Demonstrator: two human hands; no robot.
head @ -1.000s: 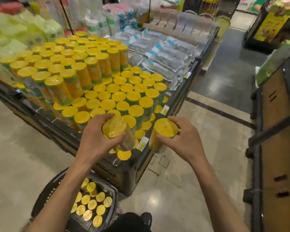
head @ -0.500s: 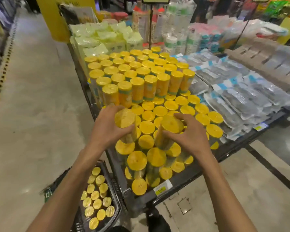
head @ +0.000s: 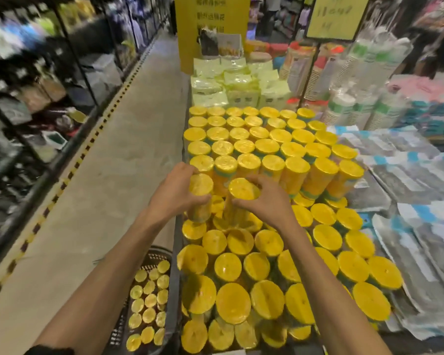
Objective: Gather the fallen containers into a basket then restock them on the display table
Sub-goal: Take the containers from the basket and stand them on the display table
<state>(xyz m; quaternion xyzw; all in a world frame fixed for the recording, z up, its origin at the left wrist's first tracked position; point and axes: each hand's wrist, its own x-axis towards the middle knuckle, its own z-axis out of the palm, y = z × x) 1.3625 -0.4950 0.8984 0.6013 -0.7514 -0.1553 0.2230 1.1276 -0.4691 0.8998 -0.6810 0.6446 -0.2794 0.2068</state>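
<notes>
Yellow-lidded cylindrical plastic containers (head: 149,301) are pictured standing upright in a black plastic mesh basket (head: 153,253) set on the floor against the near left edge of the dark-framed display table (head: 176,283). On the table's near half, a low tier of identical containers (head: 267,265) is packed lid to lid.

At the table's middle, where the low tier meets a taller stacked tier (head: 254,142), two more are held upright. The left hand (head: 173,198) is wrapped round the upper wall of one tube (head: 201,187). The right hand (head: 265,204) is curled round the neighbouring tube (head: 242,190) just below its lid. The two tubes stand just beside each other; whether their bases rest on the layer beneath is hidden by the hands.

The containers are judged light and stiff-walled, yet tall, narrow and wrapped in glossy film. A slip, or a toppled row, is thought likely if one is taken by the lid alone, so a hold round the upper wall is thought best.

At the table's far end, pale yellow-green flat packets (head: 236,85) are piled, with plastic-wrapped sleeves of stacked cups (head: 344,103) at its far right corner.
</notes>
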